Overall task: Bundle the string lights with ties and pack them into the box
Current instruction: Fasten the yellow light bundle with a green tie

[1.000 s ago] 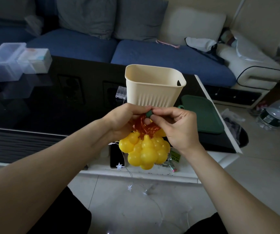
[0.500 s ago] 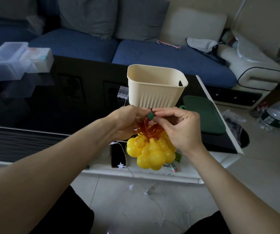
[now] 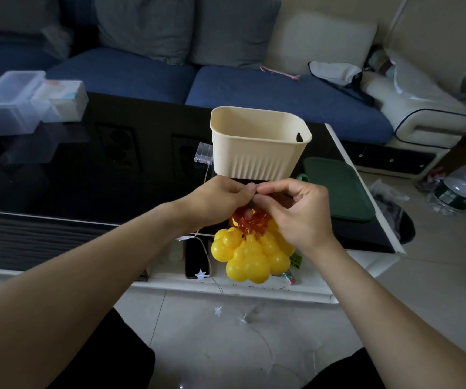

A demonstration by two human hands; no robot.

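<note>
Here both hands, left hand [image 3: 215, 203] and right hand [image 3: 296, 214], pinch a green tie [image 3: 252, 203] atop the yellow bulb string lights [image 3: 250, 254], near the cream box [image 3: 257, 147].

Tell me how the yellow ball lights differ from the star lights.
The yellow ball lights are bunched into one cluster held up by both hands; the star lights trail loose over the table edge and onto the floor. The yellow ball lights have orange wire, the star lights thin pale wire. The balls look far bigger than the stars. Neither is in the box.
</note>
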